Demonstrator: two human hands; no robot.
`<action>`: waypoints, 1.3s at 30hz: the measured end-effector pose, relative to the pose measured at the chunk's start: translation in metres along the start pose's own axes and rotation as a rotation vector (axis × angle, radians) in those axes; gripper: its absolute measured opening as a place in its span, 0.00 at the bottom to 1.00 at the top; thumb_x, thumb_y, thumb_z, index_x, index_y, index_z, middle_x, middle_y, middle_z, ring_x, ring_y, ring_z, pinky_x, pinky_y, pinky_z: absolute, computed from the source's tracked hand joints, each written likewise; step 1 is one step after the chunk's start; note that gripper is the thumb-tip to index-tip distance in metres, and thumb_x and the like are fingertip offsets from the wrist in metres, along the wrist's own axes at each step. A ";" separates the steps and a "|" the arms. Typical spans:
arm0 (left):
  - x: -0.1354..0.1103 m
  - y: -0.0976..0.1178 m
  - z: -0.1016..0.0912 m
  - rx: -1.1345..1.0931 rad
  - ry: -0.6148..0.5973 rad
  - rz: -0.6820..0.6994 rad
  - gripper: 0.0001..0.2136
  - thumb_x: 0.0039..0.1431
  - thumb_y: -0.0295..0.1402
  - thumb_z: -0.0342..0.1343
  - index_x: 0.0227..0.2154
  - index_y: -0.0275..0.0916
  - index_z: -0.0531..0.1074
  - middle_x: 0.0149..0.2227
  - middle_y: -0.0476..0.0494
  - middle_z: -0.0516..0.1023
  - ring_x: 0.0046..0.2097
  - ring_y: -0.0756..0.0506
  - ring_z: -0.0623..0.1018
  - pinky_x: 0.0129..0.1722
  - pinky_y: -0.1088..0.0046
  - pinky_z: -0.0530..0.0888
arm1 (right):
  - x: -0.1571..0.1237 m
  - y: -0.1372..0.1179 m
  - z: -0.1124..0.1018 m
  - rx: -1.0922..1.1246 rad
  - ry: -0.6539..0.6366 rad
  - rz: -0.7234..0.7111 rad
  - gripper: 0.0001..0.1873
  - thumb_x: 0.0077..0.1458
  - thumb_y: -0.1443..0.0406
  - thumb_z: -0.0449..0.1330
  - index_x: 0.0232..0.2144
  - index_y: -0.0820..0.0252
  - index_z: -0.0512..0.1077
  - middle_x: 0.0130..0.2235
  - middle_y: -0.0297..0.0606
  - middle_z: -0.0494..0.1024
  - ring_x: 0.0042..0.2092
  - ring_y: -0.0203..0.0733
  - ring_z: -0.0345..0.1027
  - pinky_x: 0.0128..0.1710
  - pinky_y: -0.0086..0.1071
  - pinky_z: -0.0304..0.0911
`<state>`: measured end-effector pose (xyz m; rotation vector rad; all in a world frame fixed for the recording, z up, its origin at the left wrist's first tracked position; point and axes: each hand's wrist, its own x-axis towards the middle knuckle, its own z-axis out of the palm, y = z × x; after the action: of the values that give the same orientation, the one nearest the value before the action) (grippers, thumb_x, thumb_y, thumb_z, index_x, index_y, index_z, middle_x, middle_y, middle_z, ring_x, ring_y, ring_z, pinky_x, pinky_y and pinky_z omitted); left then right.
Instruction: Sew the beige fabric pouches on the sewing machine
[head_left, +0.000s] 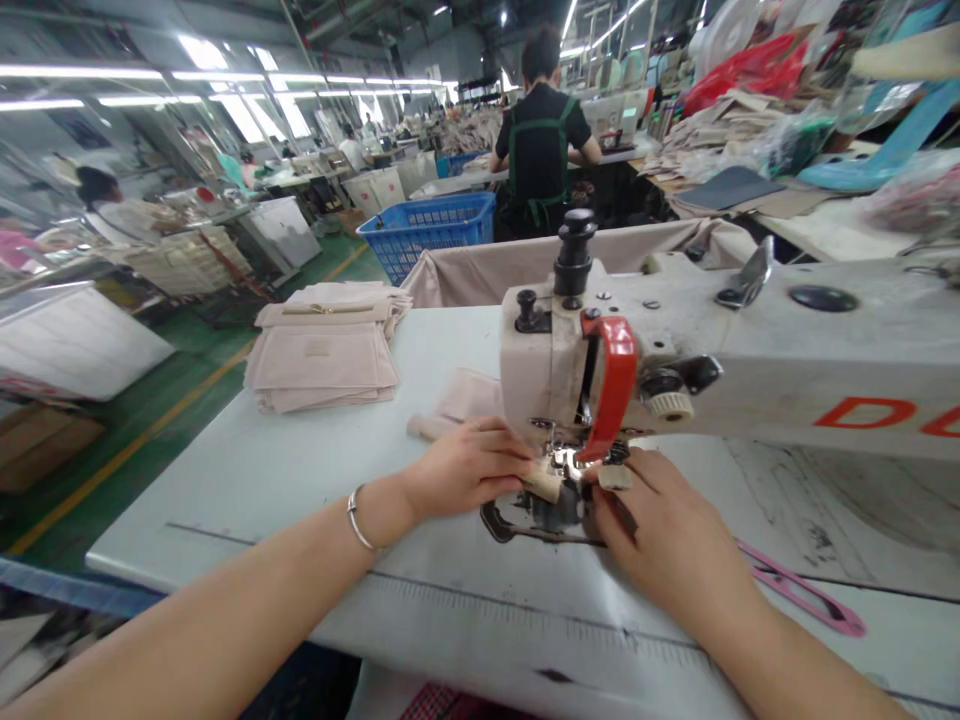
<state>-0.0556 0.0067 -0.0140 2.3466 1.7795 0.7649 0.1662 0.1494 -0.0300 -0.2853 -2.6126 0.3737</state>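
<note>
My left hand (474,465), with a silver bracelet at the wrist, is closed on a small beige fabric piece (541,482) at the left of the presser foot (564,460). More pale pink fabric (466,397) lies flat behind that hand. My right hand (660,510) is curled just right of the needle area, close to a small pale block (615,477). Its fingertips are partly hidden, and what they hold cannot be made out. Over both hands stands the white sewing machine (536,370) with a red guard (616,375).
A stack of pale pink sewn pieces (322,350) sits at the table's back left. Pink thread snips (810,590) lie right of my right hand. Behind the table are a fabric-lined bin (465,278), a blue basket (435,228) and a seated co-worker (541,140).
</note>
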 end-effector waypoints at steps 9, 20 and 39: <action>0.001 0.028 0.015 -0.010 0.076 -0.148 0.07 0.62 0.28 0.57 0.41 0.40 0.76 0.45 0.46 0.81 0.48 0.46 0.78 0.53 0.64 0.73 | 0.001 0.003 0.000 -0.075 -0.050 -0.016 0.12 0.63 0.63 0.57 0.26 0.59 0.71 0.31 0.40 0.72 0.38 0.48 0.62 0.41 0.42 0.59; 0.006 0.042 0.029 0.016 0.204 -0.273 0.06 0.60 0.24 0.58 0.37 0.40 0.76 0.41 0.48 0.82 0.45 0.44 0.78 0.50 0.64 0.73 | 0.002 -0.005 0.016 0.175 -0.062 -0.098 0.10 0.64 0.71 0.53 0.41 0.59 0.74 0.43 0.41 0.77 0.44 0.47 0.69 0.42 0.39 0.65; 0.021 0.026 0.029 0.020 0.249 -0.379 0.06 0.57 0.24 0.59 0.33 0.41 0.78 0.36 0.48 0.82 0.40 0.44 0.79 0.47 0.64 0.75 | 0.012 -0.003 0.015 0.013 -0.004 -0.080 0.13 0.62 0.72 0.53 0.45 0.60 0.75 0.47 0.44 0.77 0.46 0.47 0.69 0.45 0.40 0.69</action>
<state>-0.0155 0.0246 -0.0228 1.8983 2.2474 1.0101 0.1483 0.1468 -0.0369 -0.1748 -2.6155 0.3641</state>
